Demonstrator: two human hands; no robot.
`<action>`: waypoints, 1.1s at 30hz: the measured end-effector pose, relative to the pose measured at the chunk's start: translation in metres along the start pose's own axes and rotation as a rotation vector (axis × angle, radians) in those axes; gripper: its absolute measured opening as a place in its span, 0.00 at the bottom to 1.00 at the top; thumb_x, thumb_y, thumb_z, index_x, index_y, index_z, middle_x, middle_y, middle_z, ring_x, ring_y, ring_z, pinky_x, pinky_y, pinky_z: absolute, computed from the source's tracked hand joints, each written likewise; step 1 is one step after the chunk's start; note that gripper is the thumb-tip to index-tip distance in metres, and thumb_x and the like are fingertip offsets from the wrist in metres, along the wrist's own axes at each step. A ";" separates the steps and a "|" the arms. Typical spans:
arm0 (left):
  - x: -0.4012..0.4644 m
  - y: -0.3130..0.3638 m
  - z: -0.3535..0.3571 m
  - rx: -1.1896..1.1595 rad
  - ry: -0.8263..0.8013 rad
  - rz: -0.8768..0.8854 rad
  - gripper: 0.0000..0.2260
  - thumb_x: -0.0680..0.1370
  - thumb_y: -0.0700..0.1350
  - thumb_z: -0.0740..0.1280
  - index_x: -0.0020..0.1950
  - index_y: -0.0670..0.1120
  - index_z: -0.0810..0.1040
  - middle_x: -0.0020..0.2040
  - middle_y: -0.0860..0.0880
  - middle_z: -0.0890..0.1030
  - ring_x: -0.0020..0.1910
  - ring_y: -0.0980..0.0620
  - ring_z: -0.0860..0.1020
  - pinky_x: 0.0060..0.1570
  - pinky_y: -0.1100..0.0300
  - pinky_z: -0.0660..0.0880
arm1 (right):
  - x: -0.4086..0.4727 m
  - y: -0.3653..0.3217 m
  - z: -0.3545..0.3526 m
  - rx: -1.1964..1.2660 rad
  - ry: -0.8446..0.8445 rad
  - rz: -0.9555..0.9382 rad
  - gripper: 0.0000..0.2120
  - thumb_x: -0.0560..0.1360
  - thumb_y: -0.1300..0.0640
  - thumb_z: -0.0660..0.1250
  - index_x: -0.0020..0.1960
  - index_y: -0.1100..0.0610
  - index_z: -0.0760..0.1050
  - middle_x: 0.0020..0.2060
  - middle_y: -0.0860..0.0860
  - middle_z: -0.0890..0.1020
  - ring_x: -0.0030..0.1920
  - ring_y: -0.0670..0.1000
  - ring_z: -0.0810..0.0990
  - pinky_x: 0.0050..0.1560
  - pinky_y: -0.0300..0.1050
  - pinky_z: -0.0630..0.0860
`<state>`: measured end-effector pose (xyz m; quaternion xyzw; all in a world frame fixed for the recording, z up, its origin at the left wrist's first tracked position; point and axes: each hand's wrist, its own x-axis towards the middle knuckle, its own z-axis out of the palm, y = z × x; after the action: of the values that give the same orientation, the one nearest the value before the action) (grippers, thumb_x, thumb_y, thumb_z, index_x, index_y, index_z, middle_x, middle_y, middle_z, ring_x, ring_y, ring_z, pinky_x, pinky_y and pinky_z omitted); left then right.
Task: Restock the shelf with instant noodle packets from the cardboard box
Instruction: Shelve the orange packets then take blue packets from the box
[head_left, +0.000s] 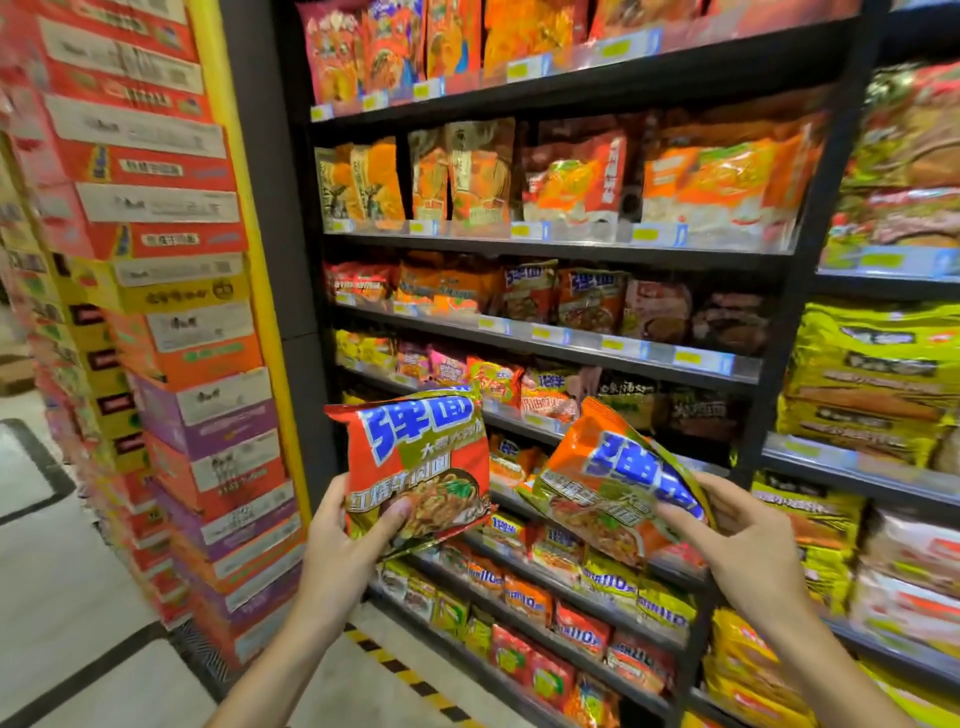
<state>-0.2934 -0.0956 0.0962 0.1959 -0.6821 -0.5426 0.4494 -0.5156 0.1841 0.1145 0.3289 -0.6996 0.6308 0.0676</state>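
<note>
Before shelf (550, 248): two packets (415, 462) (one per hand (345, 525)).

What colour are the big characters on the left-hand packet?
Blue with white outline on the packet, head view.

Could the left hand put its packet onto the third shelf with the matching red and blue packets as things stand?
Probably yes. The left hand grips its packet below and in front of that shelf. Nothing stands between them. The matching packets already fill that spot, though, so space looks tight.
</note>
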 end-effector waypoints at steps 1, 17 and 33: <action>0.012 -0.005 0.005 -0.006 -0.007 0.002 0.19 0.71 0.48 0.74 0.61 0.54 0.75 0.54 0.55 0.84 0.54 0.60 0.81 0.46 0.64 0.80 | 0.011 0.003 0.002 -0.003 0.008 -0.001 0.16 0.64 0.51 0.76 0.51 0.44 0.81 0.43 0.37 0.86 0.46 0.40 0.85 0.44 0.34 0.80; 0.242 -0.065 0.095 0.002 -0.048 0.164 0.16 0.75 0.44 0.73 0.61 0.53 0.76 0.54 0.55 0.83 0.55 0.58 0.81 0.49 0.67 0.78 | 0.215 0.068 0.053 -0.037 0.137 -0.107 0.19 0.68 0.62 0.77 0.57 0.49 0.81 0.46 0.35 0.85 0.47 0.37 0.84 0.45 0.27 0.77; 0.475 -0.157 0.145 -0.072 -0.189 0.438 0.17 0.73 0.49 0.77 0.57 0.52 0.75 0.55 0.47 0.80 0.56 0.47 0.80 0.55 0.44 0.78 | 0.314 0.084 0.150 -0.200 0.434 -0.141 0.22 0.70 0.65 0.75 0.57 0.43 0.80 0.43 0.30 0.83 0.44 0.35 0.82 0.47 0.26 0.75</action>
<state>-0.6941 -0.4250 0.1413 -0.0244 -0.7275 -0.4720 0.4974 -0.7564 -0.0741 0.1745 0.2255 -0.7029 0.6081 0.2921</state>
